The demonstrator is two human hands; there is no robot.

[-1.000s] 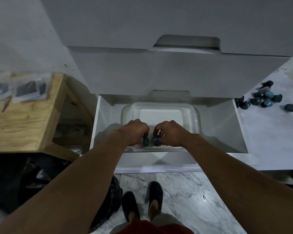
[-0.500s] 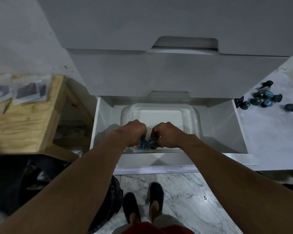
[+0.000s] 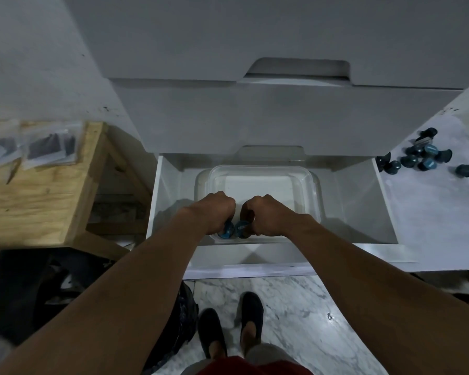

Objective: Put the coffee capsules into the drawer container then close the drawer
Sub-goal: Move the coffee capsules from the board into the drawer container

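Observation:
The white drawer (image 3: pixel 385 207) stands pulled out below me, with a clear plastic container (image 3: pixel 257 174) inside it. Both hands reach down into the near end of the container. My left hand (image 3: pixel 215 209) is closed around a blue coffee capsule (image 3: pixel 226 229). My right hand (image 3: pixel 266 213) is closed around another blue capsule (image 3: pixel 241 228). The two capsules sit side by side, low against the container's near wall; whether they touch its floor is hidden. Several more blue capsules (image 3: pixel 417 159) lie in a loose pile on the white counter to the right.
A wooden table (image 3: pixel 38 201) with clear plastic bags (image 3: pixel 48 148) stands to the left of the drawer. Closed white drawer fronts (image 3: pixel 268 117) rise above the open one. My feet (image 3: pixel 229 323) stand on a marble floor; dark bags (image 3: pixel 33 288) sit at lower left.
Both hands have dropped slightly lower and nearer inside the container, still holding their capsules close together. The pile on the counter is unchanged.

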